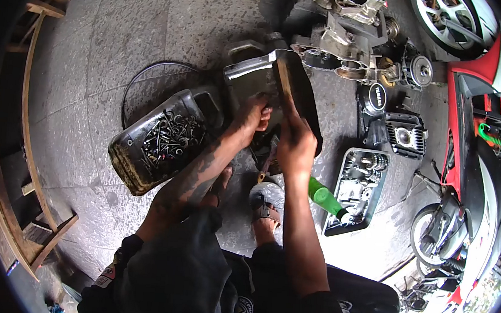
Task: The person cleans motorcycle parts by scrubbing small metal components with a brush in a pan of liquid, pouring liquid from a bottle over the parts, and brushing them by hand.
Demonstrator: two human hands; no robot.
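Note:
My left hand (254, 119) is closed in a pinch over a cut-open dark plastic jerrycan (311, 93); whatever it holds is too small or hidden to make out. Just right of it, my right hand (297, 147) is curled over the same container, mostly its back showing. A long brown strip (286, 84) runs up from that hand along the container; whether it is a held stick or the stained wall, I cannot tell. Below the hands a narrow reddish-brown piece (268, 162) points down toward my foot. A green bottle (325, 197) lies beside my right forearm.
Left stands another cut jerrycan (121, 167) full of bolts and screws. A metal tray (344, 164) of gears is on the right. Engine casings (347, 52), a cylinder head (406, 135) and a red-and-white motorcycle (454, 125) lie beyond. A wooden frame (25, 115) edges the left.

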